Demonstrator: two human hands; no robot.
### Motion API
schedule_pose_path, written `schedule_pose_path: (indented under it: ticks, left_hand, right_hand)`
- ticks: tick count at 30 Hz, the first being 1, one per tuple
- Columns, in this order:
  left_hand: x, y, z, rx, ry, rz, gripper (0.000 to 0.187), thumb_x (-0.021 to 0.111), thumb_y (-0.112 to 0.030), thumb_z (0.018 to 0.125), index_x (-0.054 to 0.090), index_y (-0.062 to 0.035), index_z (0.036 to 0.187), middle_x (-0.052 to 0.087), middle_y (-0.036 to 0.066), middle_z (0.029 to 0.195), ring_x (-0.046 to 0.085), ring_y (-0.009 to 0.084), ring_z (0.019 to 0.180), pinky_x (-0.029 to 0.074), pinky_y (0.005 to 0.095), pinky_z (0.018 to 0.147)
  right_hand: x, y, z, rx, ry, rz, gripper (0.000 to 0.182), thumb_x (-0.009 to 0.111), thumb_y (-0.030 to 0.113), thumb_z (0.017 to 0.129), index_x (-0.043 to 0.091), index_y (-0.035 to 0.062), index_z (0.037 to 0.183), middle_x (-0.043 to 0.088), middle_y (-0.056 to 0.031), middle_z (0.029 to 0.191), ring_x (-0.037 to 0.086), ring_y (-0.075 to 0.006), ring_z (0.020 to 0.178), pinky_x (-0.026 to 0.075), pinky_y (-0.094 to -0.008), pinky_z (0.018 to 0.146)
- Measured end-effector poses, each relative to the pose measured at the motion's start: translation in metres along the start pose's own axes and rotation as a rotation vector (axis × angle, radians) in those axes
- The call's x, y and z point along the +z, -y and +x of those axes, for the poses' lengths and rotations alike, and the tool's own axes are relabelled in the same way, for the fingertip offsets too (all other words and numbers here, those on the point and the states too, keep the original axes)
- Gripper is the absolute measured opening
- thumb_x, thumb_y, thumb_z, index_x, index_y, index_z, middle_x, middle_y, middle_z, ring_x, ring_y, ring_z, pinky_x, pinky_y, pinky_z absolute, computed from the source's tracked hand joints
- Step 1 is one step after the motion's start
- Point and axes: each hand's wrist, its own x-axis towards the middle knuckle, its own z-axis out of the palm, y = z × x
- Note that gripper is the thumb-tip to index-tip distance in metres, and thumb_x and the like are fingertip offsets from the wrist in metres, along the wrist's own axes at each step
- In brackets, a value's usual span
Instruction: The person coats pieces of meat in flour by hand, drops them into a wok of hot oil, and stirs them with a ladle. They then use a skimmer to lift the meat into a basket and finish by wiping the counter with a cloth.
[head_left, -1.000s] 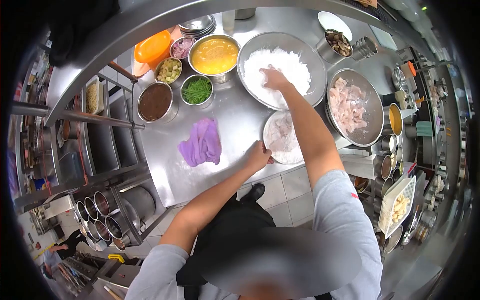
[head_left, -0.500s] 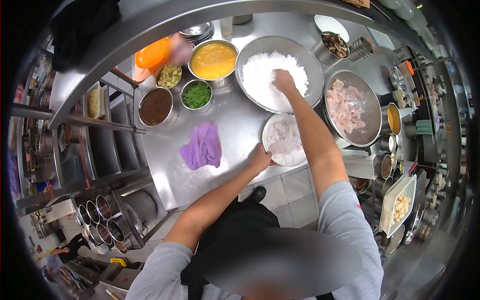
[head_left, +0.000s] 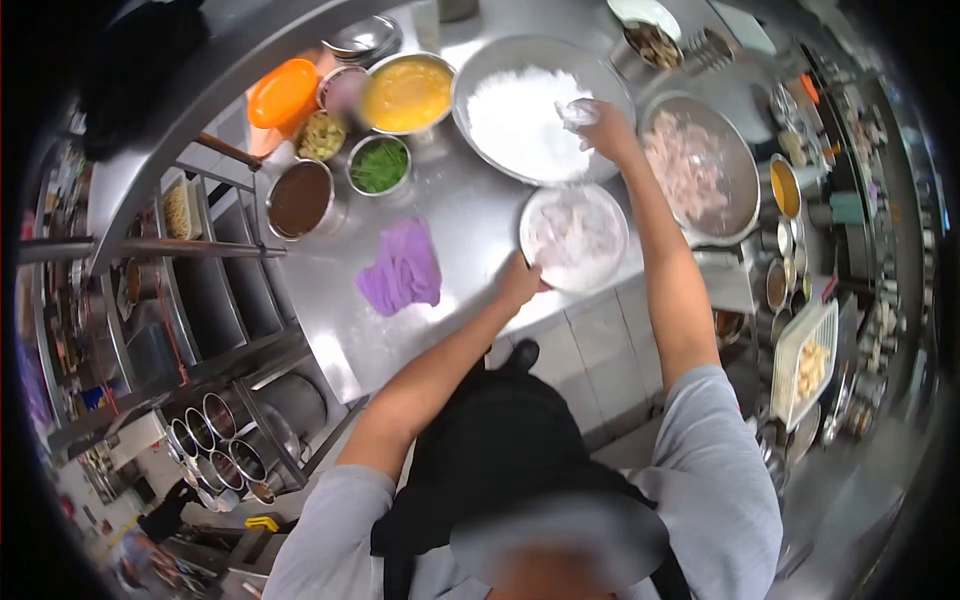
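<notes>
My left hand (head_left: 519,283) grips the rim of a small round bowl (head_left: 524,222) near the table's front edge; floured pieces (head_left: 572,236) lie inside it. My right hand (head_left: 606,132) is over the right side of a large metal bowl (head_left: 464,130) of white powder (head_left: 522,120). Its fingers are closed round a white-coated piece (head_left: 577,113). To the right is a metal bowl (head_left: 752,190) of raw pale meat strips (head_left: 690,170), partly behind my right forearm. A purple cloth (head_left: 402,268) lies crumpled left of my left hand.
Left on the steel table (head_left: 345,345) stand containers of yellow liquid (head_left: 408,95), green pieces (head_left: 379,166), brown sauce (head_left: 300,200) and diced pieces (head_left: 320,137), beside an orange bowl (head_left: 283,94). A pot of dark pieces (head_left: 653,46) stands at the back right.
My right hand has moved right from the middle of the powder and lifted a white-coated piece into view. My left hand still holds the small bowl. The whole view has shifted slightly.
</notes>
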Motion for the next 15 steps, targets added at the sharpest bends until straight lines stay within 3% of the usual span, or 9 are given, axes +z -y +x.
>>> schedule_pose_path:
  ticks: [2, 4, 5, 6, 8, 10, 11, 13, 15]
  left_hand:
    - [0.008, -0.015, -0.018, -0.070, -0.135, -0.061, 0.040, 0.052, -0.004, 0.082, 0.039, 0.0065, 0.119, 0.058, 0.020, 0.096, 0.068, 0.0272, 0.073, 0.055, 0.0353, 0.059]
    - [0.018, -0.028, -0.042, 0.154, -0.377, 0.375, 0.042, 0.056, -0.004, 0.081, 0.040, 0.0047, 0.119, 0.055, 0.021, 0.104, 0.059, 0.0313, 0.099, 0.048, 0.0424, 0.080]
    - [0.026, -0.033, -0.055, 0.381, -0.495, 0.511, 0.050, 0.060, -0.005, 0.077, 0.040, 0.0020, 0.122, 0.047, 0.023, 0.119, 0.040, 0.0351, 0.119, 0.033, 0.0475, 0.096]
    - [0.032, -0.049, -0.061, 0.391, -0.470, 0.526, 0.050, 0.060, -0.005, 0.077, 0.040, 0.0020, 0.122, 0.047, 0.023, 0.119, 0.040, 0.0351, 0.119, 0.033, 0.0475, 0.096]
    - [0.043, -0.077, -0.070, 0.813, -0.434, 0.812, 0.058, 0.060, -0.006, 0.077, 0.038, -0.0014, 0.130, 0.040, 0.025, 0.131, 0.035, 0.0405, 0.125, 0.025, 0.0512, 0.103]
    - [0.047, -0.082, -0.051, 0.901, -0.307, 1.013, 0.060, 0.059, -0.009, 0.077, 0.037, -0.0030, 0.133, 0.036, 0.025, 0.136, 0.033, 0.0409, 0.127, 0.024, 0.0510, 0.105]
    - [0.051, -0.083, -0.040, 0.977, -0.208, 1.192, 0.062, 0.059, -0.012, 0.078, 0.037, -0.0046, 0.135, 0.033, 0.024, 0.141, 0.032, 0.0413, 0.128, 0.022, 0.0508, 0.106]
    - [0.057, -0.091, -0.027, 1.118, -0.057, 1.200, 0.064, 0.060, -0.020, 0.079, 0.037, -0.0062, 0.137, 0.030, 0.020, 0.144, 0.026, 0.0396, 0.134, 0.019, 0.0492, 0.109]
    - [0.057, -0.079, -0.010, 1.176, 0.044, 1.441, 0.059, 0.057, -0.027, 0.082, 0.042, -0.0023, 0.133, 0.035, 0.021, 0.141, 0.026, 0.0388, 0.134, 0.019, 0.0495, 0.109]
  right_hand:
    - [-0.007, -0.016, -0.053, -0.099, -0.126, -0.117, 0.042, 0.070, 0.015, 0.072, 0.062, 0.0094, 0.113, 0.062, -0.0173, 0.109, 0.062, -0.0329, 0.094, 0.049, -0.0409, 0.083]
    - [0.004, -0.036, -0.106, -0.255, -0.321, -0.254, 0.047, 0.070, 0.008, 0.068, 0.060, 0.0036, 0.113, 0.061, -0.0205, 0.101, 0.060, -0.0344, 0.093, 0.047, -0.0419, 0.082]
    - [0.018, -0.044, -0.124, -0.182, -0.334, -0.296, 0.047, 0.068, 0.007, 0.069, 0.059, 0.0043, 0.115, 0.061, -0.0201, 0.102, 0.058, -0.0353, 0.097, 0.045, -0.0429, 0.086]
    - [0.039, -0.053, -0.137, -0.103, -0.349, -0.334, 0.048, 0.066, 0.007, 0.070, 0.058, 0.0049, 0.117, 0.061, -0.0197, 0.103, 0.055, -0.0362, 0.100, 0.043, -0.0440, 0.089]
    - [0.076, -0.083, -0.144, 0.024, -0.144, -0.270, 0.048, 0.058, 0.005, 0.074, 0.054, 0.0047, 0.122, 0.058, -0.0212, 0.112, 0.053, -0.0367, 0.107, 0.043, -0.0435, 0.091]
    - [0.082, -0.087, -0.157, -0.050, -0.176, -0.067, 0.053, 0.050, -0.004, 0.073, 0.051, 0.0010, 0.125, 0.054, -0.0226, 0.122, 0.049, -0.0383, 0.115, 0.038, -0.0431, 0.099]
    - [0.081, -0.087, -0.161, -0.063, -0.220, 0.023, 0.054, 0.049, -0.004, 0.072, 0.049, 0.0011, 0.126, 0.052, -0.0236, 0.124, 0.048, -0.0382, 0.117, 0.037, -0.0426, 0.101]
    - [0.079, -0.099, -0.166, -0.035, -0.368, 0.153, 0.058, 0.048, -0.005, 0.071, 0.047, 0.0004, 0.128, 0.050, -0.0252, 0.126, 0.045, -0.0374, 0.121, 0.034, -0.0405, 0.105]
    - [0.097, -0.128, -0.159, 0.068, -0.575, 0.304, 0.050, 0.055, 0.003, 0.070, 0.052, -0.0020, 0.119, 0.056, -0.0265, 0.116, 0.053, -0.0399, 0.108, 0.043, -0.0433, 0.093]
